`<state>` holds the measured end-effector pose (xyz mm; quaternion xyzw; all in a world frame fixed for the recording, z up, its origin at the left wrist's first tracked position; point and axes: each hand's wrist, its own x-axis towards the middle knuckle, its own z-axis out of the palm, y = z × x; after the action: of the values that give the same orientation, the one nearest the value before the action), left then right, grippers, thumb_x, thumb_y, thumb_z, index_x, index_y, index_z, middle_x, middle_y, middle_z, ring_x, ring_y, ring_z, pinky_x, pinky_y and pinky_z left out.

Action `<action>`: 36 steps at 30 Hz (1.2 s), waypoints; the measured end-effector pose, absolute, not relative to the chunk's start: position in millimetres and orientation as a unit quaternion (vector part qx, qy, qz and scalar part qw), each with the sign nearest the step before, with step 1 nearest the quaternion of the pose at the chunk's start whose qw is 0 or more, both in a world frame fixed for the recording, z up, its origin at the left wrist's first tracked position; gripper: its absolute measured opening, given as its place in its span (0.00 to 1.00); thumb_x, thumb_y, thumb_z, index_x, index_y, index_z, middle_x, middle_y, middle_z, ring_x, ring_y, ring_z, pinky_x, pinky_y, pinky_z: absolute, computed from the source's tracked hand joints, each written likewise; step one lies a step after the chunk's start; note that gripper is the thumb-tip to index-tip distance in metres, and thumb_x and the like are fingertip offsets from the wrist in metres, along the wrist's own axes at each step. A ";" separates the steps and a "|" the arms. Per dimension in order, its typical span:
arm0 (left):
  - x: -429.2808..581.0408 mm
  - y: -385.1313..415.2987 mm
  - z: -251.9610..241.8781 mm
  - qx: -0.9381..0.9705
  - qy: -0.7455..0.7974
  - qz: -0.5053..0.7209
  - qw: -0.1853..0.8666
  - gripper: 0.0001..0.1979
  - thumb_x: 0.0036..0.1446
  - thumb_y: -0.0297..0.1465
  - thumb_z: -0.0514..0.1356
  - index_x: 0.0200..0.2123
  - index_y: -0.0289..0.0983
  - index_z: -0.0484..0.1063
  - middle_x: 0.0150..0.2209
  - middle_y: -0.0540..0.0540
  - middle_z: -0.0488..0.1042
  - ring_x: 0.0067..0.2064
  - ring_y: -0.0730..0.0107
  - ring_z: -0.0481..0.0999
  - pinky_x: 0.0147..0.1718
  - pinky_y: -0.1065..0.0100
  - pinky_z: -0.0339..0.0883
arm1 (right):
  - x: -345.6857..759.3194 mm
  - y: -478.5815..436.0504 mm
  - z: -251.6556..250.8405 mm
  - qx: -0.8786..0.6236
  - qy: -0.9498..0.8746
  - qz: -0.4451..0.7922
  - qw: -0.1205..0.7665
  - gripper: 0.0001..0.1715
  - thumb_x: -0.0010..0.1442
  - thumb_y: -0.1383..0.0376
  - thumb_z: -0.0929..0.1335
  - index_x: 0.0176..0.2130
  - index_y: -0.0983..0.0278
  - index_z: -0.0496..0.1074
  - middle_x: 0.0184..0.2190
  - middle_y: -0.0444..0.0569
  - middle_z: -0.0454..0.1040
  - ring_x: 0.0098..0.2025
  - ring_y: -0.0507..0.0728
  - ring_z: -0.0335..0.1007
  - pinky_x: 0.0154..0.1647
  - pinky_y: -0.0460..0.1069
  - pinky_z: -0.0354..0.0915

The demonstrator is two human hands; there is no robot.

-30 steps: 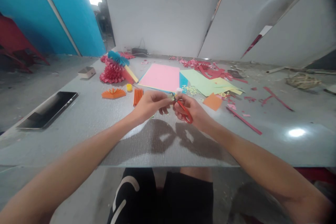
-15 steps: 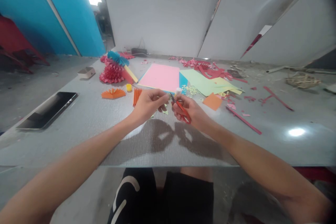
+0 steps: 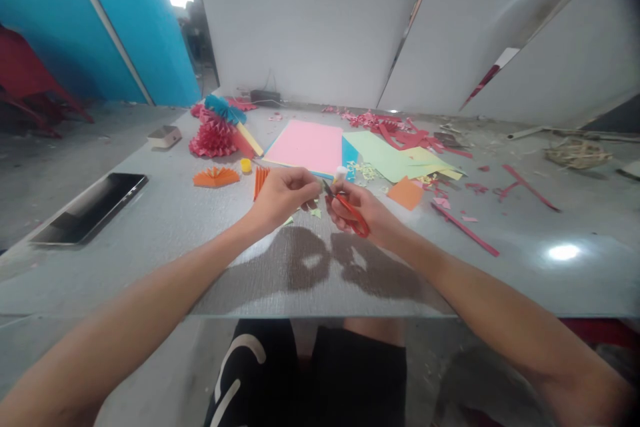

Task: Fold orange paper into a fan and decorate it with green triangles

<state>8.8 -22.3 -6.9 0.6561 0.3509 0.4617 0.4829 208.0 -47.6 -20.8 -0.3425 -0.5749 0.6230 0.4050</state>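
My right hand (image 3: 356, 207) is closed around the orange handles of a pair of scissors (image 3: 354, 215). Their dark blades point up and left, close to the fingertips of my left hand (image 3: 290, 193). The left thumb and fingers pinch a tiny pale green piece of paper (image 3: 321, 184), mostly hidden by the fingers. Light green paper scraps (image 3: 315, 213) lie on the table under the hands. Just behind the left hand stands an orange pleated paper (image 3: 261, 180), partly covered. A white-capped glue stick (image 3: 341, 174) shows behind the right fingers.
Pink sheets (image 3: 310, 145) and green sheets (image 3: 383, 157) lie beyond the hands. An orange square (image 3: 405, 193) and red strips (image 3: 467, 230) are on the right. Leftward are an orange paper fan (image 3: 216, 177), a yellow cap (image 3: 245, 165), red pleated paper (image 3: 213, 137) and a phone (image 3: 90, 209).
The scissors' handles have swung slightly right and down in my right hand. My left hand has barely moved and still pinches at the blade tips.
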 end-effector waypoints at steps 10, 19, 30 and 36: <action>6.6 -21.8 -3.2 0.657 0.351 0.448 0.494 0.05 0.51 0.28 0.66 0.25 0.33 0.77 0.21 0.47 0.76 0.23 0.75 0.73 0.25 0.72 0.67 | 213.4 -46.6 -18.1 -0.343 -0.580 0.631 0.384 0.26 0.57 0.51 0.79 0.40 0.61 0.65 0.27 0.39 0.69 0.23 0.47 0.61 0.23 0.44 0.58; 5.6 -21.2 -1.3 0.658 0.354 0.438 0.500 0.05 0.52 0.28 0.66 0.25 0.33 0.77 0.20 0.47 0.77 0.23 0.75 0.73 0.25 0.72 0.68 | 218.9 -42.4 -15.8 -0.334 -0.587 0.643 0.362 0.23 0.58 0.54 0.79 0.40 0.61 0.67 0.26 0.39 0.69 0.23 0.48 0.62 0.22 0.44 0.56; 5.4 -21.6 -2.6 0.653 0.346 0.435 0.515 0.09 0.57 0.32 0.66 0.28 0.32 0.78 0.23 0.46 0.77 0.24 0.73 0.76 0.25 0.72 0.69 | 224.1 -40.9 -9.0 -0.323 -0.603 0.641 0.349 0.22 0.58 0.57 0.79 0.38 0.60 0.66 0.25 0.38 0.69 0.22 0.47 0.57 0.20 0.44 0.52; 4.4 -20.3 -1.7 0.661 0.343 0.429 0.511 0.06 0.54 0.29 0.66 0.26 0.33 0.78 0.22 0.46 0.77 0.24 0.74 0.74 0.25 0.71 0.69 | 225.6 -41.0 -8.0 -0.328 -0.616 0.635 0.332 0.23 0.58 0.55 0.79 0.38 0.60 0.66 0.24 0.38 0.67 0.23 0.48 0.60 0.21 0.44 0.54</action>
<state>4.4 -20.3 -1.7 0.6615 0.3426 0.4288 0.5111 225.6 -41.0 -8.0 -0.3280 -0.6156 0.6352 0.3316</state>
